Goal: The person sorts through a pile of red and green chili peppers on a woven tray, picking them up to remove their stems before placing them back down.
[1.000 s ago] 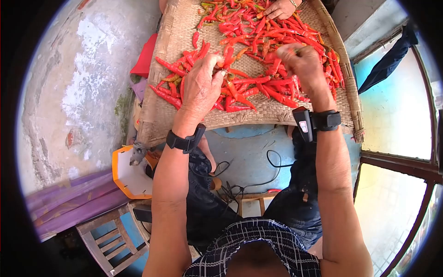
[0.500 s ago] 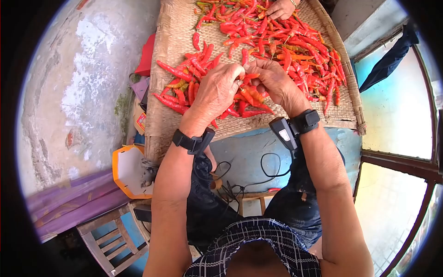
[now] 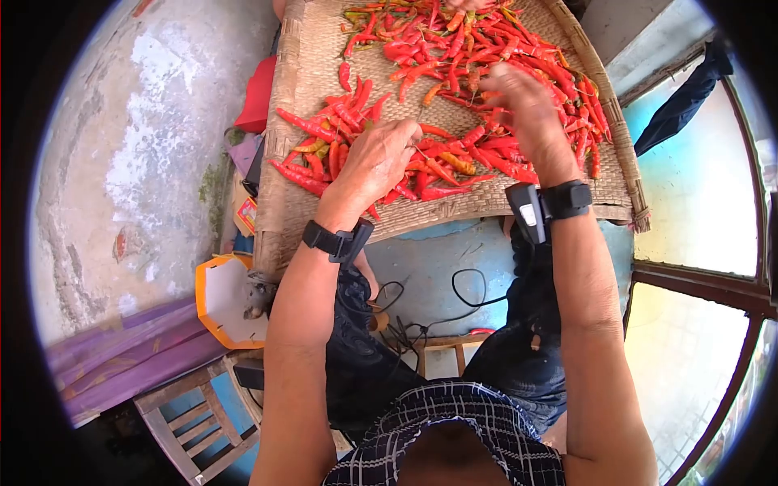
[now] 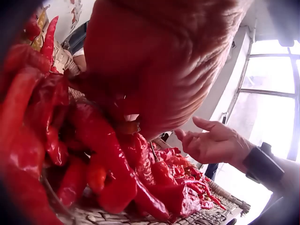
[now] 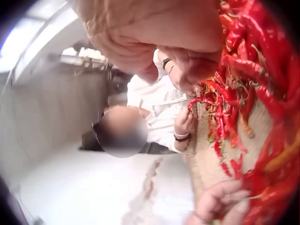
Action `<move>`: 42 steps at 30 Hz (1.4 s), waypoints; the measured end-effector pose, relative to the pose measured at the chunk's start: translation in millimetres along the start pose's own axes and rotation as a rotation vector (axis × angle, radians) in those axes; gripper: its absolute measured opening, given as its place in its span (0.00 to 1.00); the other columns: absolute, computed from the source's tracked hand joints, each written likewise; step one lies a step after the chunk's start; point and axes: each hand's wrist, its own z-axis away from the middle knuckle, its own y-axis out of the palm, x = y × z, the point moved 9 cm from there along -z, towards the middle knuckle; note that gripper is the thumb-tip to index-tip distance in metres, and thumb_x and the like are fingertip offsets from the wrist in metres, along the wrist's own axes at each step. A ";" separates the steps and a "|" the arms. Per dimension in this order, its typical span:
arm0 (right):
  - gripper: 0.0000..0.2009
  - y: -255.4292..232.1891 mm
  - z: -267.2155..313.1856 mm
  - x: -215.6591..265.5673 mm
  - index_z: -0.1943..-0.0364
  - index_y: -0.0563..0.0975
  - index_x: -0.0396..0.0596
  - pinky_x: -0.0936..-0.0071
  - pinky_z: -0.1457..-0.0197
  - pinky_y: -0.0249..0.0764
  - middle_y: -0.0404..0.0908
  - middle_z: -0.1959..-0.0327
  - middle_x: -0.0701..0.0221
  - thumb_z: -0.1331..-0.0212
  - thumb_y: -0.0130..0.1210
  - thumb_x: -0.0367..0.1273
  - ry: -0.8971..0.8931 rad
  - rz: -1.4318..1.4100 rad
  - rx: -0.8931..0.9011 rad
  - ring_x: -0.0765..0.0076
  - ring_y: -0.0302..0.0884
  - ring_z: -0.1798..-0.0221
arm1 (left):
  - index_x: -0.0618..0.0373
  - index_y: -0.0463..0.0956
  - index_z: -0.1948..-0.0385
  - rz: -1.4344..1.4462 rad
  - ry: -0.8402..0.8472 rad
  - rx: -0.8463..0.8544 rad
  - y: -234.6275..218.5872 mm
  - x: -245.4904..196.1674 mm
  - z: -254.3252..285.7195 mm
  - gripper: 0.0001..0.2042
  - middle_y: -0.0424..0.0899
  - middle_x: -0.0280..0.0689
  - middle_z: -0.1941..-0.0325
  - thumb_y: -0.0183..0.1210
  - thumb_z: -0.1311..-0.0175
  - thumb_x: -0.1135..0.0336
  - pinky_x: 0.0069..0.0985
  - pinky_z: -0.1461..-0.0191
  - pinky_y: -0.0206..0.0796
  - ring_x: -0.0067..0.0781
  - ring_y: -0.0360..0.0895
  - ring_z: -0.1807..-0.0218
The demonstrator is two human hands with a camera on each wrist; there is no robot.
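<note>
You have a broad woven tray (image 3: pixel 314 69) before you, its rim raised, bearing a large spread of mostly red peppers (image 3: pixel 559 73), some orange or yellowish, and a smaller cluster (image 3: pixel 334 158) near your left

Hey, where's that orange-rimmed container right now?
In the head view, the orange-rimmed container is on the left, between the purple cloth and the left forearm, just above the slatted wooden chair.

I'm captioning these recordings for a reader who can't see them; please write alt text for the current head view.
Left hand curled over red peppers on a woven tray, right hand blurred above more peppers farther right. Another person's fingers show at the top edge.
</note>
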 end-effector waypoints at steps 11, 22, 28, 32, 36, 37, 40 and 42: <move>0.13 77.1 43.9 -33.2 0.61 0.80 0.45 0.63 0.60 0.74 0.81 0.70 0.59 0.48 0.60 0.36 -0.265 1.086 0.536 0.56 0.80 0.64 | 0.59 0.69 0.62 -0.089 0.097 0.057 8.5 -1.5 4.8 0.11 0.78 0.45 0.62 0.56 0.48 0.75 0.41 0.54 0.65 0.50 0.73 0.58; 0.11 93.2 41.7 -49.0 0.70 0.80 0.44 0.57 0.59 0.76 0.80 0.72 0.53 0.51 0.57 0.37 -0.219 1.319 0.495 0.52 0.81 0.63 | 0.57 0.66 0.57 -0.168 -0.016 0.136 6.9 -4.6 13.6 0.18 0.76 0.43 0.62 0.57 0.51 0.77 0.40 0.53 0.65 0.49 0.72 0.56; 0.11 52.9 16.4 -8.0 0.71 0.79 0.42 0.60 0.62 0.77 0.80 0.72 0.52 0.50 0.55 0.36 -0.268 1.166 0.240 0.52 0.81 0.65 | 0.58 0.67 0.57 -0.060 -0.070 0.196 4.3 -1.6 16.1 0.17 0.76 0.44 0.56 0.53 0.52 0.79 0.38 0.48 0.64 0.48 0.71 0.50; 0.10 23.4 5.5 9.1 0.72 0.77 0.40 0.68 0.68 0.75 0.80 0.75 0.58 0.47 0.53 0.34 -0.296 0.810 0.230 0.60 0.79 0.73 | 0.59 0.68 0.55 -0.077 -0.058 0.212 3.0 -8.2 15.3 0.17 0.76 0.45 0.54 0.54 0.50 0.77 0.37 0.45 0.63 0.48 0.70 0.48; 0.10 -12.3 -13.3 -5.2 0.72 0.76 0.42 0.80 0.74 0.68 0.78 0.78 0.71 0.41 0.50 0.34 -0.027 0.244 0.148 0.76 0.73 0.77 | 0.60 0.70 0.55 -0.054 -0.007 0.182 3.0 -25.5 13.3 0.16 0.76 0.45 0.53 0.58 0.47 0.70 0.37 0.44 0.62 0.49 0.70 0.48; 0.09 -29.9 -23.0 -9.6 0.70 0.76 0.43 0.80 0.75 0.68 0.78 0.77 0.71 0.41 0.51 0.35 0.000 -0.168 -0.012 0.76 0.73 0.78 | 0.60 0.71 0.56 -0.059 -0.019 0.190 4.2 -27.0 12.6 0.15 0.76 0.45 0.54 0.59 0.46 0.67 0.36 0.45 0.62 0.48 0.70 0.49; 0.08 -56.4 -15.5 -25.1 0.66 0.75 0.44 0.81 0.76 0.67 0.80 0.75 0.70 0.39 0.51 0.34 0.053 -0.678 -0.367 0.78 0.71 0.79 | 0.59 0.74 0.61 -0.221 0.033 0.154 16.3 -22.6 12.7 0.12 0.77 0.43 0.60 0.59 0.46 0.66 0.37 0.49 0.63 0.47 0.71 0.53; 0.08 -50.0 -17.0 -34.0 0.63 0.76 0.43 0.81 0.77 0.67 0.81 0.73 0.68 0.40 0.52 0.33 0.067 -0.344 -0.265 0.77 0.72 0.78 | 0.59 0.74 0.63 -0.228 0.048 0.146 20.7 -18.1 12.5 0.11 0.76 0.43 0.63 0.59 0.47 0.66 0.37 0.51 0.64 0.46 0.72 0.55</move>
